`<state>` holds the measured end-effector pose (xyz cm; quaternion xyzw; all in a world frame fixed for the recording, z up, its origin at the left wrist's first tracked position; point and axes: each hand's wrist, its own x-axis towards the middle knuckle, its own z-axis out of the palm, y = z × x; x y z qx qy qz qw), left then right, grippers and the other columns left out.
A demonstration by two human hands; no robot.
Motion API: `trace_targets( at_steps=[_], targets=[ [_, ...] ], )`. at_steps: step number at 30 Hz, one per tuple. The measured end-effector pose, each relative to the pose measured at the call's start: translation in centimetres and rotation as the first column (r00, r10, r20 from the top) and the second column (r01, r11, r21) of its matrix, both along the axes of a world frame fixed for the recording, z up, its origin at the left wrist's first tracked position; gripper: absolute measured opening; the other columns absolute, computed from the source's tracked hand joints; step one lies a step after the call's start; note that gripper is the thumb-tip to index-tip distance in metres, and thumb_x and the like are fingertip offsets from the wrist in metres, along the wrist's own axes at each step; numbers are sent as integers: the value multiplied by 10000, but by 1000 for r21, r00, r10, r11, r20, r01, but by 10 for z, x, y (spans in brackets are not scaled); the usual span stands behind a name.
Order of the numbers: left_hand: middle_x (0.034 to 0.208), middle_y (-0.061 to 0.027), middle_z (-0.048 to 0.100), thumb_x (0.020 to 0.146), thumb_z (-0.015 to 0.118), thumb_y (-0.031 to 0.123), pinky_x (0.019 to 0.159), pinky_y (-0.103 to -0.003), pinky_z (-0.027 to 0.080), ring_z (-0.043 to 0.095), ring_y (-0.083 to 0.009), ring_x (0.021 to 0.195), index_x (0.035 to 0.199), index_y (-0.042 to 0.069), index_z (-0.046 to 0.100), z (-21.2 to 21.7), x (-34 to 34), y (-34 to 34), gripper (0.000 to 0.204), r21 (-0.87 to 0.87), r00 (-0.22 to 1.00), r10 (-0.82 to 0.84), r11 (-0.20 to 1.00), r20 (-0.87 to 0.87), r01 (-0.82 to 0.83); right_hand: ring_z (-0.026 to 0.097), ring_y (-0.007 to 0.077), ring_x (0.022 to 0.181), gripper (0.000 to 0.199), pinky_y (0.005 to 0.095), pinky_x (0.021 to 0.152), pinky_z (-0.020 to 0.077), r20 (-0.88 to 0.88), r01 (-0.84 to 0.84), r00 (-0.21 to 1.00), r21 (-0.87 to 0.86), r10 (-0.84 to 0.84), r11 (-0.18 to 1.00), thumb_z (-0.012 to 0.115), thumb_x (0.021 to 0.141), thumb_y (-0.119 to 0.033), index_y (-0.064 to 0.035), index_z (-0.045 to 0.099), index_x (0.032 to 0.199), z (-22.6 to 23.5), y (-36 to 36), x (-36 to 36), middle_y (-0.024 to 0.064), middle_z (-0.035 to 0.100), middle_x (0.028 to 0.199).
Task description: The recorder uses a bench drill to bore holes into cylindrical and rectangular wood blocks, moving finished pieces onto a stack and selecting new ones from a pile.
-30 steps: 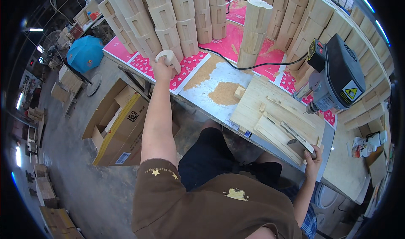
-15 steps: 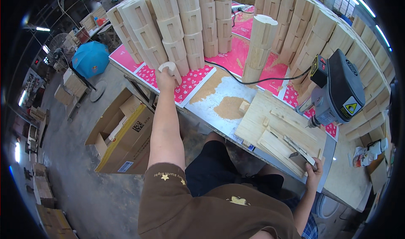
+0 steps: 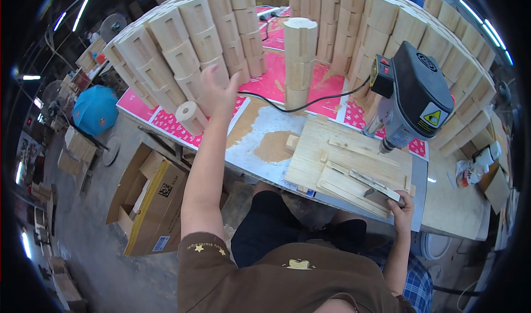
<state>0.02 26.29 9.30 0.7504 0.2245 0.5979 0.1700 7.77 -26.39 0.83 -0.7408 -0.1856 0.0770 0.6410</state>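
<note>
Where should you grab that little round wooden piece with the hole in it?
Grab the round wooden piece around its curved sides, coming down from above. It stands upright at the table edge, apart from the stacks, just left of the open left hand.

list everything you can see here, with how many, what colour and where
wooden blocks: many, pale, stacked along the bench's far side
round wooden piece: one, pale, lying beside the left hand
drill press: one, black and grey, right
wooden jig board: one, pale, under the drill
cable: one, black, across the bench
cardboard boxes: several, brown, on the floor, left
left hand: open, raised at the stacks
right hand: on the jig's near edge
</note>
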Motion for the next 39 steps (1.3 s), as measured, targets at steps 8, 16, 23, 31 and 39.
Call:
trace_targets(
  at_steps=[8,16,23,31,39],
  targets=[
    [1160,-192,531,691,768,256,893,-369,445,541,-287,1068,1243,-6,386,10,153,-46,721,-299,932,-350,903,-99,308,530,86,803,207,231,732,424,-19,-30,999,-18,30,999,673,707,3,-26,611,902,7,1,2,-6,597,833],
    [1221,-181,523,741,720,174,938,-359,408,530,-254,1108,1287,22,376,-8,172,-38,663,-275,821,-544,774,170,570,588,124,804,214,247,743,455,-122,-329,937,4,327,944,695,653,39,-13,663,858,26,-12,-34,35,632,824],
    [1146,-141,581,778,701,150,862,-314,465,576,-206,1026,1222,-32,491,36,138,-65,524,-250,702,-626,660,338,709,574,123,840,226,244,748,450,-29,-143,989,119,148,982,688,671,31,-11,648,889,37,-32,-29,50,610,874],
    [973,-113,656,756,722,143,766,-255,485,616,-134,884,1116,-47,601,34,14,-156,425,-807,397,-908,137,129,575,554,127,895,249,256,792,441,30,-45,998,-119,49,992,685,693,17,-13,625,933,14,-21,11,23,613,918],
    [945,-93,658,730,748,138,760,-228,461,600,-116,843,1106,-58,606,-35,-2,-181,446,-932,230,-960,225,-162,282,542,92,868,230,241,791,437,-79,-198,978,-42,194,979,692,726,-7,-36,629,946,4,-13,37,-4,611,892]
  ],
)
